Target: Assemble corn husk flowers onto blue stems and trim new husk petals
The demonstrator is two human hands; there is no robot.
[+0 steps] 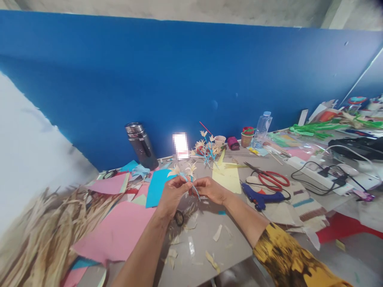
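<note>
My left hand [174,192] and my right hand [212,189] meet above the middle of the table, fingers pinched together. Between them is a handmade flower sprig with pale, pointed-petal blooms [190,169] and a thin blue-wrapped stem [196,193]. The blooms rise above my left fingers; the stem's lower end slants down by my right fingertips. Just behind stand several similar finished flowers [206,147] with blue stems. A blue sheet [158,187] lies left of my hands and a pale yellow sheet [227,177] to the right.
Dried husk strips [56,235] and pink paper [119,231] cover the left side. A dark thermos [140,147] stands by the blue wall. Rightward lie red-handled scissors [273,179], a blue glue gun [261,197], a power strip [318,175] and a plastic bottle [262,131]. Scraps litter the front.
</note>
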